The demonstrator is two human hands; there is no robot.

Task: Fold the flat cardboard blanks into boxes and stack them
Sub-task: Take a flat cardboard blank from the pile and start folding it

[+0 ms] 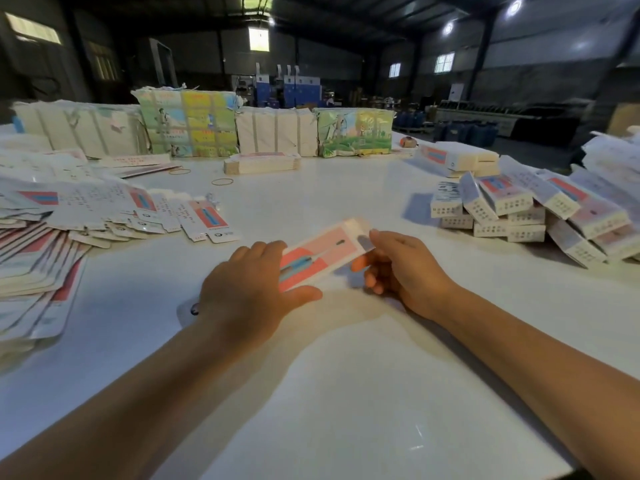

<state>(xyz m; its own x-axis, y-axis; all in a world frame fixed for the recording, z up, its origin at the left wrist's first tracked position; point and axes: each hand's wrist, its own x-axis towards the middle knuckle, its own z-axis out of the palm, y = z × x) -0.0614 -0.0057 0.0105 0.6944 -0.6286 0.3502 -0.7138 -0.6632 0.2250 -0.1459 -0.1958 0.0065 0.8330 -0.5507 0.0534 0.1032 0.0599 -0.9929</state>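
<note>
both hands hold one blank (320,252) above the table (346,393): left hand (247,289) clasps its near end, right hand (401,268) seemingly pinches the far end.

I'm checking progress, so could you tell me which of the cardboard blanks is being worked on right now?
The pink blank at the table's middle, gripped by the left hand and right hand. The other flat blanks lie untouched in the left pile.

We see everything through one wide-angle camera worn on the head, looking forward and down across the white counter (346,393). It sits close above the forearms, which reach in from the bottom edge, and the wide lens bends the far hall. We have no second view to compare.
</note>
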